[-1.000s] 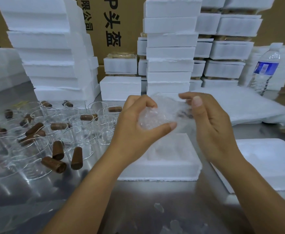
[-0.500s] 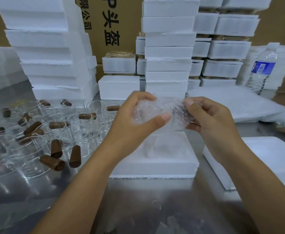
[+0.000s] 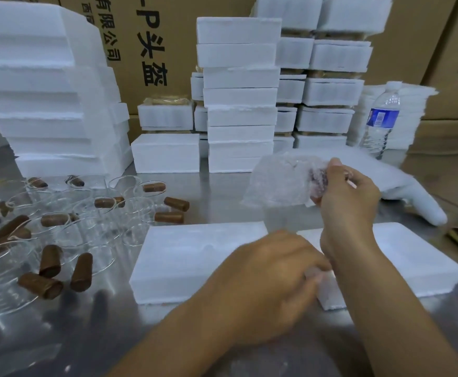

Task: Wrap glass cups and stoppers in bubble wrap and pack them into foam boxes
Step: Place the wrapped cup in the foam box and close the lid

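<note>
Two hands working | right hand [image 3: 350, 197]: fingers pinch bundle [image 3: 282, 180], long axis left-right, held over desk [image 3: 222, 202] | box [image 3: 195, 257] lies below-left of bundle, nearer | left hand [image 3: 271, 278]: fingers curled at slab [image 3: 399, 257] corner, grip unclear

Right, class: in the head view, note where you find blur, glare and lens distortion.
Head view: the left hand is motion-blurred; the steel table shows glare; the foam stacks lean from wide-angle distortion; the bubble wrap bundle in the right hand looks smeared.
</note>
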The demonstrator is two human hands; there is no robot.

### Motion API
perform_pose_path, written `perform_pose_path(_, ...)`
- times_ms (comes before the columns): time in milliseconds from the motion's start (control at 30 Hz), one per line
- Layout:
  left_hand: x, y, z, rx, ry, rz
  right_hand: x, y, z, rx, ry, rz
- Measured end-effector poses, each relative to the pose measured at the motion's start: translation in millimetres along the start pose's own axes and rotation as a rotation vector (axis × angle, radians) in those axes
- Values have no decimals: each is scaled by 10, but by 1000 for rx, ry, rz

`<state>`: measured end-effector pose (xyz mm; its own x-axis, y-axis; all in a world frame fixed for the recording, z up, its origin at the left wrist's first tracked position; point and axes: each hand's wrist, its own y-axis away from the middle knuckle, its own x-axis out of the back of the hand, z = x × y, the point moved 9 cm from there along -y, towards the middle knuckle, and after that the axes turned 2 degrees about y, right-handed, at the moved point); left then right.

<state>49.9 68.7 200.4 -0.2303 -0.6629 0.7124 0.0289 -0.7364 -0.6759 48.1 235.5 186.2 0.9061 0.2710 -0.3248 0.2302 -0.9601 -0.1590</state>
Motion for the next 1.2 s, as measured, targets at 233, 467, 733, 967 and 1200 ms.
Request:
perform_pose_path(233, -508, -3, 129, -10, -133, -243, 94, -121, -24, -70, -60, -9)
perform_pose_path(467, -378, 4, 30, -37, -356, -132, 115, -124, -99, -72, -51, -101)
perform_pose_path(733, -268, 1, -114, 64, -360, -100, 419, -196, -245, 29, 80, -178)
perform_pose_path(967, -177, 32, -241, 136, -346, -71, 232, -175, 80, -189, 167, -416)
perform_pose_path(1200, -116, 42, -333, 204, -305, -68, 180, -113, 224, -264, 297, -549)
